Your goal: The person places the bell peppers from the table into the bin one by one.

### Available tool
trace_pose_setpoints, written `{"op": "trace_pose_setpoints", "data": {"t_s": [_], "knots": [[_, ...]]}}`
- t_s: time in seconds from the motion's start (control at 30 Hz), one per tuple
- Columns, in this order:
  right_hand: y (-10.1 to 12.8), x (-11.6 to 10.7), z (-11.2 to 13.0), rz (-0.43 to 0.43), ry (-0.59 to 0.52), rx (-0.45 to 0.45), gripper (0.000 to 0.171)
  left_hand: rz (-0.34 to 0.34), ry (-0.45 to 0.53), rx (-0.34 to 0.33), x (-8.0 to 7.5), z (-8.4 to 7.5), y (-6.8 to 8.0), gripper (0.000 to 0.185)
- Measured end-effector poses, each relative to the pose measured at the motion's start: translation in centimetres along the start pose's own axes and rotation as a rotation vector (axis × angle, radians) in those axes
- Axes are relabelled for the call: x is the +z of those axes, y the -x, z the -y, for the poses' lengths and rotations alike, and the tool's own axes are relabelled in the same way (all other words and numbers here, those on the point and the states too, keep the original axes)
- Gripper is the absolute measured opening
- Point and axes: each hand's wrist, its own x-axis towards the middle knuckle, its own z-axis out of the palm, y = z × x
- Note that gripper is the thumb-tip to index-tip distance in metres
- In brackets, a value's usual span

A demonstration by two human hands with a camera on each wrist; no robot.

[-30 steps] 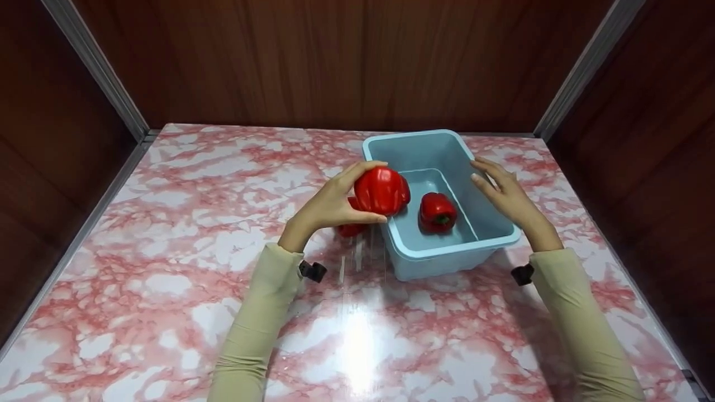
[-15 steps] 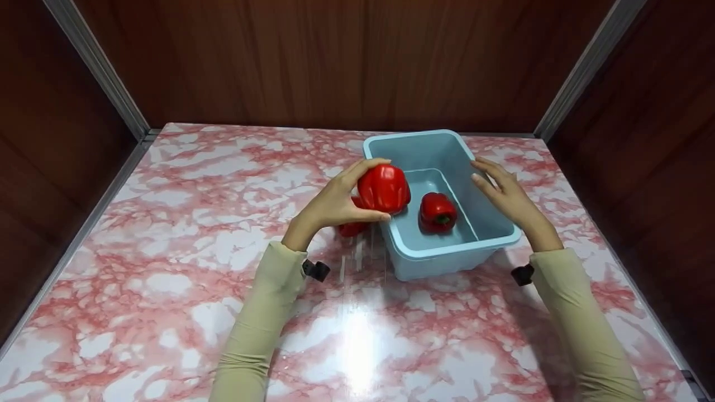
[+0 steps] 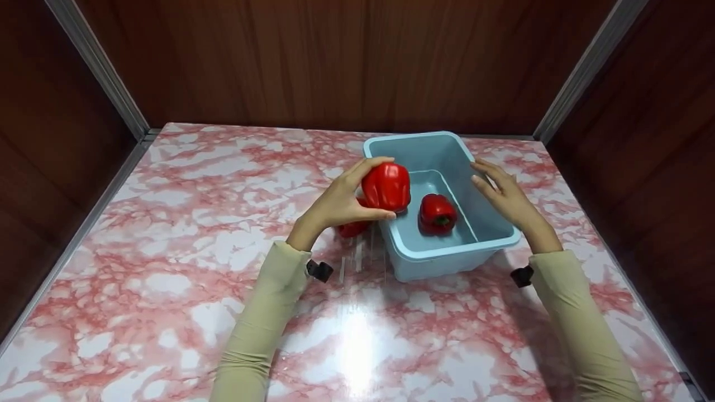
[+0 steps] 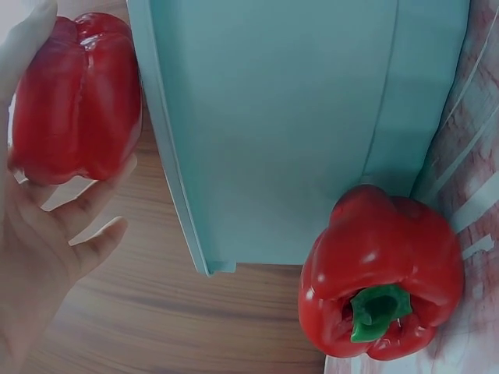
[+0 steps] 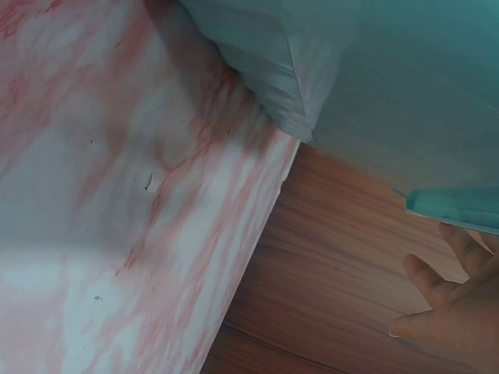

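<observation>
Left hand (image 3: 335,204), clamped on a pepper (image 3: 386,186), has edged it farther over the bin (image 3: 455,254) rim toward the pepper inside; right hand (image 3: 505,195) stays flat against the bin.

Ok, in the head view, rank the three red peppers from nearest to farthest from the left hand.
1. Held red bell pepper: gripped in the left hand, above the blue tub's left rim.
2. Pepper on the table: just beneath the hand, outside the tub's left wall, partly hidden.
3. Pepper in the tub: on the tub floor, toward the right hand.
</observation>
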Motion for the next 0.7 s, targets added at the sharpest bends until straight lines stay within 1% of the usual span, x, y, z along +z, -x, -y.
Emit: {"op": "trace_pose_setpoints", "data": {"t_s": [0.33, 0.7], "knots": [[0.17, 0.01, 0.19, -0.010, -0.011, -0.021, 0.051, -0.018, -0.015, 0.021, 0.44, 0.09, -0.25, 0.084], [-0.05, 0.00, -0.19, -0.007, -0.030, -0.067, 0.047, -0.024, -0.030, 0.016, 0.95, -0.15, -0.61, 0.083]]}}
